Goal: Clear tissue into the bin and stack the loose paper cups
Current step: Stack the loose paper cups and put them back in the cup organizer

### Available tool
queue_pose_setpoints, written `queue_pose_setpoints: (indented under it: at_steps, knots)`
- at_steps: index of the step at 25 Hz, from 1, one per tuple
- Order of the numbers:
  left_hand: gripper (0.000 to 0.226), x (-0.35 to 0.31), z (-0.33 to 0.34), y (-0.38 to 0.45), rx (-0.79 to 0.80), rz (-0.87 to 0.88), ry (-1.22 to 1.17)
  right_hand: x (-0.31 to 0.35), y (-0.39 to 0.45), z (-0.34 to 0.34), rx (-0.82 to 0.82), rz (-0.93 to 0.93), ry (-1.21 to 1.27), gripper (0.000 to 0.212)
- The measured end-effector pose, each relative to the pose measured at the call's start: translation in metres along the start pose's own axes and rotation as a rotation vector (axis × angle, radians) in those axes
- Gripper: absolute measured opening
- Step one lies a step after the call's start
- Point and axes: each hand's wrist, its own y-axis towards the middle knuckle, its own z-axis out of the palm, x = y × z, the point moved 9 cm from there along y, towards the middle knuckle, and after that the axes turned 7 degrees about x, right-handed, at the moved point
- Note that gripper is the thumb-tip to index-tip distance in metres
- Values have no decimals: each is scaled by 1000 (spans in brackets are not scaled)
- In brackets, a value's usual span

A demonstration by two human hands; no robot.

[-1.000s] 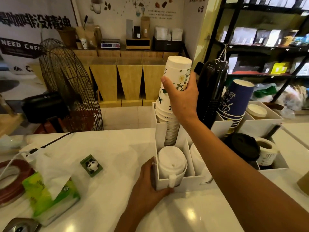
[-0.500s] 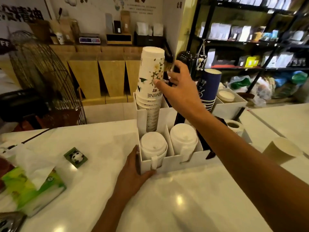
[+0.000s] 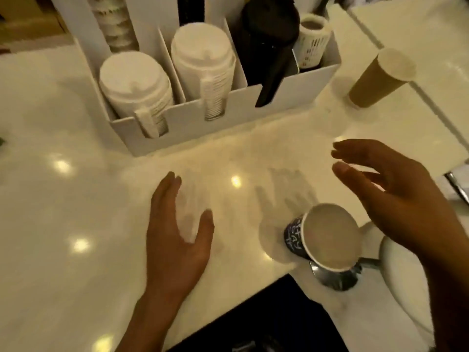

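A dark blue paper cup [image 3: 327, 240] with white lettering stands near the counter's front edge, its mouth open and tilted toward me. My right hand [image 3: 396, 194] hovers just above and right of it, fingers spread, holding nothing. My left hand [image 3: 175, 240] rests open on the white counter [image 3: 63, 224], left of the cup and apart from it. A brown paper cup [image 3: 378, 77] stands upright at the back right. No tissue or bin is in view.
A white cardboard organiser [image 3: 228, 110] holds stacked white lids [image 3: 134, 80], black lids [image 3: 266, 34], a stack of patterned cups [image 3: 114, 24] and a label roll [image 3: 313, 39]. A metal spoon [image 3: 332, 275] and a white rounded object [image 3: 401, 273] sit at the front right.
My right hand has let go of the patterned cup stack and dropped over the blue cup. My left hand has left the organiser. The view has tilted down toward the counter.
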Motion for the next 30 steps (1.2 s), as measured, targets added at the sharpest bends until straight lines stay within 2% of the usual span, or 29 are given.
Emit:
queue_pose_setpoints:
  at_steps: [2, 4, 7, 10, 12, 15, 18, 20, 23, 25, 27, 28, 30]
  knots:
    - [76, -29, 40, -23, 242, 65, -75, -33, -15, -8, 23, 81, 0, 44]
    - [89, -47, 83, -39, 453, 141, -26, -59, -21, 0, 176, 149, 59, 45]
    - [97, -60, 126, -40, 518, 296, 221, -83, -27, 31, 492, 223, 211, 46]
    - [79, -71, 144, -35, 545, 252, 89, -94, -24, 43, 645, 129, 219, 30]
    - [75, -80, 144, -31, 489, 198, -28, -105, -12, 34, 617, 94, 293, 24]
    - [76, -93, 149, -21, 400, 181, -48, -125, 10, 18, 577, 62, 410, 25]
    - [74, -89, 149, -8, 218, -38, -133, -128, 31, 4, 514, -32, 534, 35]
    - [64, -85, 147, -6, 70, -130, -222, -124, 42, -4, 457, -122, 599, 31]
    - [38, -85, 152, -7, -43, -229, -418, -120, 51, -11, 333, -222, 490, 33]
    - [32, -92, 161, -3, -20, -294, -520, -110, 52, -18, 231, -310, 350, 38]
    - [38, -98, 172, 2, 17, -349, -562, -96, 47, -18, 186, -395, 226, 38]
    - [43, -98, 177, 4, 16, -377, -585, -91, 43, -15, 177, -427, 161, 46]
    - [63, -98, 183, 7, 11, -406, -613, -85, 36, -11, 154, -452, 57, 51]
